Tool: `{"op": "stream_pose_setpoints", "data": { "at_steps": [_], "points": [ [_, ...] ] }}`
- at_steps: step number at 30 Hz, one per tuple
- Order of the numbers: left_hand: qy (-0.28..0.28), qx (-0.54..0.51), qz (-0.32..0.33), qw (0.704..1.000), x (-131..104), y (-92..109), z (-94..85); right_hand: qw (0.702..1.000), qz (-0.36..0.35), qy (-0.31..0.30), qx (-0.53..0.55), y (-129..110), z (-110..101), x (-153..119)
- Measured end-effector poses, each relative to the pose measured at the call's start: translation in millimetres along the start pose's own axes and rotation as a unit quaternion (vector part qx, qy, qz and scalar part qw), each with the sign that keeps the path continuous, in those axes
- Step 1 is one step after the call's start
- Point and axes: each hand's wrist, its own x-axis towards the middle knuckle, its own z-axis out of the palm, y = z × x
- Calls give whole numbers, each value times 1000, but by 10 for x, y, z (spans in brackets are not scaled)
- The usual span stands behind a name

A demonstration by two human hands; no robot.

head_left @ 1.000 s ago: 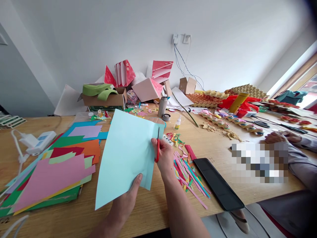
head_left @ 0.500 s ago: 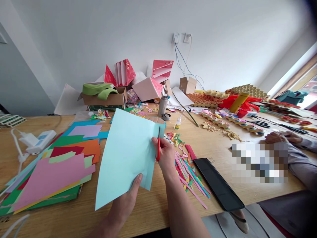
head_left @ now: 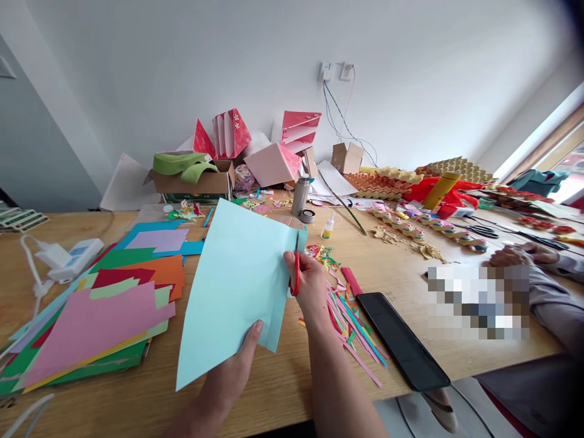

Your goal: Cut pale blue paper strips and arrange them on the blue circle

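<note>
A large sheet of light blue paper point(head_left: 235, 286) is held up over the table, tilted, with a cut running along its right side. My left hand point(head_left: 241, 359) grips its lower edge, thumb on the front and fingers hidden behind. In my right hand point(head_left: 309, 283) are red-handled scissors point(head_left: 295, 274), their dark blades at the paper's upper right edge. Beneath and right of that hand lie thin coloured paper strips point(head_left: 356, 328). Small coloured scraps point(head_left: 322, 252) lie just beyond it.
Stacked coloured paper point(head_left: 95, 322) covers the left side, near a white power strip point(head_left: 82, 258). A black phone point(head_left: 404, 340) lies at the right front. Behind stand a glue bottle point(head_left: 327, 226) and a metal flask point(head_left: 300, 196). Another person's hands point(head_left: 513, 254) rest at far right.
My right hand and the scissors have shifted slightly right, toward the edge of the paper. The left hand keeps its grip, and the sheet has barely moved.
</note>
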Motion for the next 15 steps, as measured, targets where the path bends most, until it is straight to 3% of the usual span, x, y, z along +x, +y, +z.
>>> {"op": "stream_pose_setpoints", "data": {
  "at_steps": [15],
  "points": [
    [4, -2, -6, 1000, -8, -6, 2, 1000, 8, -2, 4, 2, 3, -5]
  ]
}}
